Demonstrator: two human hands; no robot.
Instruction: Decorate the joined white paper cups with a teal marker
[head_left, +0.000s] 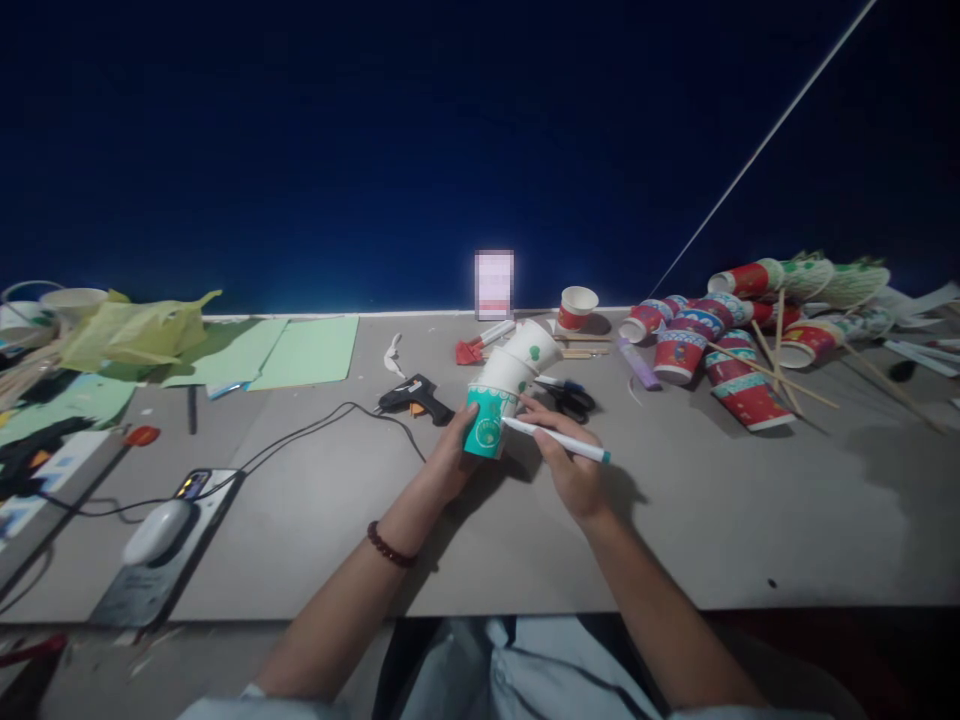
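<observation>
My left hand [452, 447] is closed round a curved chain of paper cups [491, 405], fitted one into another and tilted up to the right. The nearest cup is teal with a pale round mark; those beyond it are white with green spots. In my right hand [574, 465] is a white marker [559, 437] with a teal end, held like a pen. Its left tip meets or nearly meets the teal cup; I cannot tell if it touches. Just behind my hands lie black-handled scissors [574, 398] and a black glue gun [417, 398].
Several joined red paper cups [679, 350] and wooden sticks [776, 350] lie at the right. One red cup [579, 310] stands at the back. Green sheets [307, 352], a yellow bag [139, 330], a power strip [52, 490] and a phone [165, 580] occupy the left. A cable [292, 440] crosses the table.
</observation>
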